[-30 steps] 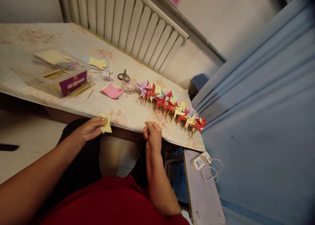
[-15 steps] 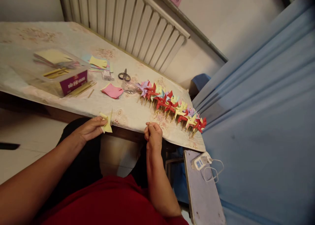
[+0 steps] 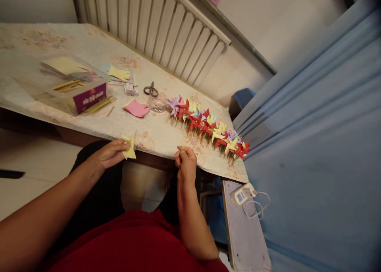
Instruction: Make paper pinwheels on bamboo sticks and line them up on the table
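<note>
Pinched in my left hand is a yellow paper pinwheel, held at the table's front edge; a thin pointed piece sticks up beside it. My right hand is closed at the same edge, thumb against the curled fingers. Whatever lies in its fingertips is too small to make out. To the right of it stand several finished pinwheels in red, yellow, purple and blue on thin sticks. A stack of pink paper squares with cut corners lies beyond my left hand, beside a small clear dish.
A clear plastic box holding paper and sticks stands at the left, with loose sticks along it. Scissors, a small white box and yellow paper lie farther back. A white adapter rests on a stool.
Both hands stay nearly in place. The fingers of my right hand have shifted slightly at the tips, and the view has moved very little.
</note>
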Action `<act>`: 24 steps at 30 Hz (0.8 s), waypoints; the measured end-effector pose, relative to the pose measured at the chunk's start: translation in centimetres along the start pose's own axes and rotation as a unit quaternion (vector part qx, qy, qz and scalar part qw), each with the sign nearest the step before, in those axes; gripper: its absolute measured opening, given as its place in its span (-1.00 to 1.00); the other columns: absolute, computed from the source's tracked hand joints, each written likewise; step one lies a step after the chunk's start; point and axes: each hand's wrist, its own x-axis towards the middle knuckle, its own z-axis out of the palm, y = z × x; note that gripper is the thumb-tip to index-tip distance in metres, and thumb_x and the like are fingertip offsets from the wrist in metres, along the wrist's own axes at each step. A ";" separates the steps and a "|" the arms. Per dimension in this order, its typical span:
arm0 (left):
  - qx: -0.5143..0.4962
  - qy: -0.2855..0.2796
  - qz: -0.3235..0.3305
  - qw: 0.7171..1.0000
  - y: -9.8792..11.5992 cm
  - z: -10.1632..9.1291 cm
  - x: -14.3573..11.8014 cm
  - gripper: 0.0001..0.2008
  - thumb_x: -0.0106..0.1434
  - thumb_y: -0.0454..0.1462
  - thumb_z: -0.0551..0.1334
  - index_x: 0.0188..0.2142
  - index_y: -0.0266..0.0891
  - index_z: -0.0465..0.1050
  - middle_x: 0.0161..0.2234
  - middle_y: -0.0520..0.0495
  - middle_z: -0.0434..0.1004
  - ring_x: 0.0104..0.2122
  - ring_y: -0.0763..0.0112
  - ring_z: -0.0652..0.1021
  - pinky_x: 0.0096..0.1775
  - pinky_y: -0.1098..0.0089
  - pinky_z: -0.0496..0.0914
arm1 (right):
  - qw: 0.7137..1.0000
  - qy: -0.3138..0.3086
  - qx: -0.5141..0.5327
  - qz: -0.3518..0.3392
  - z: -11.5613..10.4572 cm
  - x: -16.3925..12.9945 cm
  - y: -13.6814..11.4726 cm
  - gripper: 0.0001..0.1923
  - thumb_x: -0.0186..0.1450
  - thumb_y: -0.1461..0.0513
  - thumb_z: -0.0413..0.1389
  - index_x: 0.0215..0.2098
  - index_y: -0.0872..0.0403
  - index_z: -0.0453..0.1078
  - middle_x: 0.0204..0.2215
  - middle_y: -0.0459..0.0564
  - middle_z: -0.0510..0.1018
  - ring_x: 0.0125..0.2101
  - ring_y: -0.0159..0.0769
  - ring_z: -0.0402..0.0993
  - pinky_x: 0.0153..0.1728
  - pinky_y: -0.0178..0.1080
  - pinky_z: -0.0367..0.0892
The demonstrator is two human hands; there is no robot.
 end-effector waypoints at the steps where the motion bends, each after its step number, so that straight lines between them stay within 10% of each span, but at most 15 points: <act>1: -0.002 -0.001 0.001 1.000 0.0 0.0 0.0 -0.66 -0.22 -0.44 0.53 -0.39 -0.39 0.55 -0.46 -0.15 0.62 -0.47 0.34 0.60 -0.36 0.42 0.55 | 1.000 0.001 0.000 -0.001 0.0 0.0 0.0 -0.81 0.10 0.16 0.11 -0.35 0.11 0.36 -0.68 -0.26 0.39 -0.78 -0.61 -0.06 -0.72 -0.42 -0.18; 24: -0.001 -0.006 0.002 1.000 0.1 0.0 -0.1 -0.62 -0.25 -0.43 0.55 -0.37 -0.37 0.57 -0.45 -0.15 0.63 -0.45 0.33 0.61 -0.34 0.43 0.54 | 1.000 0.001 0.020 -0.008 -0.2 0.2 0.3 -0.79 0.09 0.16 0.15 -0.35 0.12 0.39 -0.66 -0.22 0.43 -0.77 -0.60 -0.04 -0.70 -0.40 -0.19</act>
